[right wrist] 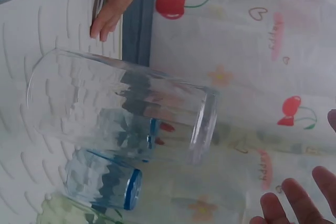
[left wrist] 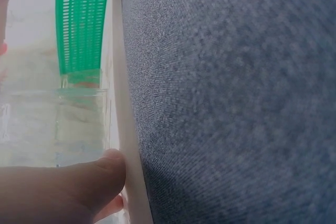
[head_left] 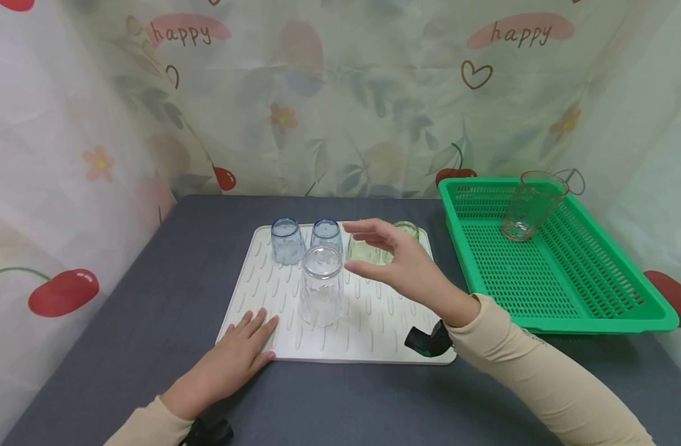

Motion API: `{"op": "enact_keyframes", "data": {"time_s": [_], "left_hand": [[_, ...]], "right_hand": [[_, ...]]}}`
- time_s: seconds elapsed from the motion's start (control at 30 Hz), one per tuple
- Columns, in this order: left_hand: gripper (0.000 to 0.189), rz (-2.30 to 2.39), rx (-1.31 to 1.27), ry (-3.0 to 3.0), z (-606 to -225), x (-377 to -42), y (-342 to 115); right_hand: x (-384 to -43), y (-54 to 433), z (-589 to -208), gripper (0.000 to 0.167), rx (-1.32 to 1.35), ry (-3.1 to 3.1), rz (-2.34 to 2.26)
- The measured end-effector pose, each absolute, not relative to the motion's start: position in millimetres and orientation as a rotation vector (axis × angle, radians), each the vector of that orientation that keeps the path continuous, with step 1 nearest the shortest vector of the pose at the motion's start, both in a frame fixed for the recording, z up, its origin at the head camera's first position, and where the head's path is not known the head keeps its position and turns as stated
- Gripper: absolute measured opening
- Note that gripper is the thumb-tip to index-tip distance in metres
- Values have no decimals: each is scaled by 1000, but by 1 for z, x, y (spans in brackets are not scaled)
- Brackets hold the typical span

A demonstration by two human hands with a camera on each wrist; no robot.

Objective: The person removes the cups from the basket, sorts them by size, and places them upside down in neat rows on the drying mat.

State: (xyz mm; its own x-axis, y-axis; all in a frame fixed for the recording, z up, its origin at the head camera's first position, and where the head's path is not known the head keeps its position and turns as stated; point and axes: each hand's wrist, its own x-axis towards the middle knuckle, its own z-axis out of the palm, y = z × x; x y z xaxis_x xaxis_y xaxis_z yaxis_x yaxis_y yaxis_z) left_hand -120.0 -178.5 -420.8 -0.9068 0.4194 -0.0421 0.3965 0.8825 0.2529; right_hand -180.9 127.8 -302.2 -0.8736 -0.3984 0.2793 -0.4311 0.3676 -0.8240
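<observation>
My left hand [head_left: 228,362] lies flat with its fingers spread on the front left corner of a white ribbed drying mat [head_left: 373,337]. In the left wrist view its thumb [left wrist: 100,179] rests along the mat's edge. A tall clear glass [head_left: 320,297] stands upside down at mid-mat. Just right of its top hovers my right hand [head_left: 404,266], holding nothing, thumb and fingers bent apart. Behind stand a blue glass [head_left: 287,244] and a second blue glass [head_left: 325,231]. Two pale green glasses, one at left [head_left: 362,253], one at right [head_left: 406,228], are partly hidden by this hand.
To the right sits a green plastic basket [head_left: 574,310] with perforated walls. Inside it, a clear glass mug [head_left: 532,207] with a reddish rim leans near the back. A dark grey cloth [head_left: 167,297] covers the table, and a printed curtain [head_left: 340,93] hangs behind.
</observation>
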Motion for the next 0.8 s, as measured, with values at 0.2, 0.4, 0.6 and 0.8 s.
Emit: {"op": "enact_keyframes", "data": {"time_s": [0.2,0.4,0.6,0.8], "left_hand": [[55,363,668,2968,-422,-120,-179],[55,357,667,2965,-422,-121,-179],[56,359,655,2958,-422,-121,-179],[55,354,655,2964,-422,-120,-179]], "right_hand": [[-170,151,-289,49,814,-2527,1469],[-161,175,-273,46,757,-2491,1447],[-153,196,-256,43,738,-2390,1421],[-160,222,-244,46,744,-2216,1447]]}}
